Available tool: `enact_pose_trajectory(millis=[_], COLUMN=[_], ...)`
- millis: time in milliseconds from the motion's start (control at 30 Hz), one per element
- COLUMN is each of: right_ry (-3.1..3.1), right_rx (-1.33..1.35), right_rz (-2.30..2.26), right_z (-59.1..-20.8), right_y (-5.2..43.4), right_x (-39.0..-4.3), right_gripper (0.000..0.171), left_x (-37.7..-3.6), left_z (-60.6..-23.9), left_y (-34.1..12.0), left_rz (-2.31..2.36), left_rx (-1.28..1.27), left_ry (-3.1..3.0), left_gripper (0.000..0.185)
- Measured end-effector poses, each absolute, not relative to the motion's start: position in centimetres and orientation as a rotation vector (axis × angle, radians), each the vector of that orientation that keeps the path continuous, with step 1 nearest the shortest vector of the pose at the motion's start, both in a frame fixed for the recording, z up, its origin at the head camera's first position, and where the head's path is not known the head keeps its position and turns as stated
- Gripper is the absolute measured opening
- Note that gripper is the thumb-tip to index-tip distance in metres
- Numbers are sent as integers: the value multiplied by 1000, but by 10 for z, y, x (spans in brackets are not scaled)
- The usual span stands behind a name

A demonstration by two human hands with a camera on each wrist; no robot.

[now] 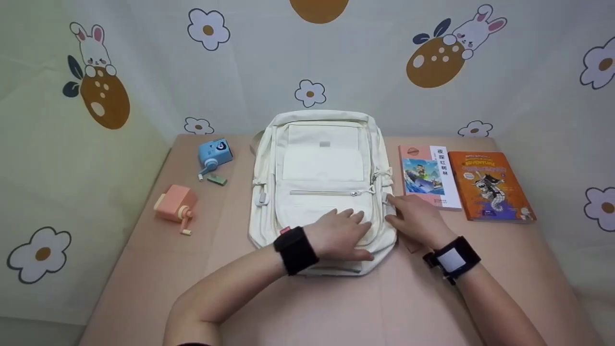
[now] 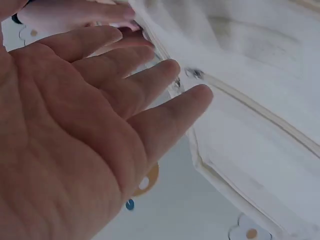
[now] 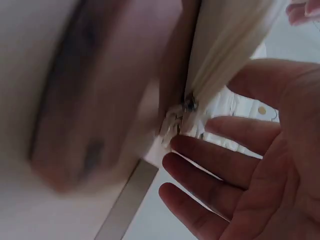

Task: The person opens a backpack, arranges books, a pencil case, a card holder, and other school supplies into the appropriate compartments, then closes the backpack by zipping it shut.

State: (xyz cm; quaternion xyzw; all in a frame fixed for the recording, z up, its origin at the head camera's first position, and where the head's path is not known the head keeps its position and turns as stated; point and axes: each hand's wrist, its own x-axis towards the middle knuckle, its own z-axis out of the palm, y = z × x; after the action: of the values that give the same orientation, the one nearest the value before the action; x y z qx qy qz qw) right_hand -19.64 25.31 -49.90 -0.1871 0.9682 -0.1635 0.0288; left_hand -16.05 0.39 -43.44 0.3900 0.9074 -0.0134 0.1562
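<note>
A cream backpack (image 1: 323, 166) lies flat on the table, front upward, with zippers on its front and sides. Over its lower front, my left hand (image 1: 338, 233) is spread, palm down and fingers extended. The left wrist view shows that palm (image 2: 75, 130) holding nothing. My right hand (image 1: 420, 218) is at the bag's right edge, fingertips against its side. In the right wrist view its fingers (image 3: 215, 157) are fairly straight beside a zipper pull (image 3: 190, 102). A blurred pinkish-brown object (image 3: 107, 95) is close by, mostly hidden under the hand in the head view.
Two books, one pink and white (image 1: 425, 178) and one orange (image 1: 492, 187), lie right of the bag. To the left are a blue crank sharpener (image 1: 215, 153), a small green block (image 1: 217, 179) and a pink crank sharpener (image 1: 177, 203). A patterned curtain (image 1: 269, 57) hangs behind the table (image 1: 221, 269).
</note>
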Motion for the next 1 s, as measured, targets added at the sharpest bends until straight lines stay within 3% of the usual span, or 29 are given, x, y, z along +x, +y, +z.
enact_pose_trajectory(millis=[233, 433, 633, 767, 1000], right_ry=[2968, 2916, 2862, 2872, 2901], right_rx=[-507, -465, -367, -345, -357], right_rz=[-592, -789, -899, -888, -862], right_z=[-502, -503, -503, -502, -499], right_y=[249, 255, 263, 267, 267], right_x=[-194, -198, -206, -211, -214], right_gripper=[56, 41, 41, 42, 34], left_x=[-156, -156, -169, -175, -181], left_z=[-463, -471, -465, -467, -466], left_y=[45, 52, 31, 15, -6], left_rz=[-59, -24, 316, 641, 1119], left_rx=[915, 880, 978, 1013, 787], left_ry=[2756, 2760, 2665, 2577, 2330], left_gripper=[89, 56, 33, 23, 23])
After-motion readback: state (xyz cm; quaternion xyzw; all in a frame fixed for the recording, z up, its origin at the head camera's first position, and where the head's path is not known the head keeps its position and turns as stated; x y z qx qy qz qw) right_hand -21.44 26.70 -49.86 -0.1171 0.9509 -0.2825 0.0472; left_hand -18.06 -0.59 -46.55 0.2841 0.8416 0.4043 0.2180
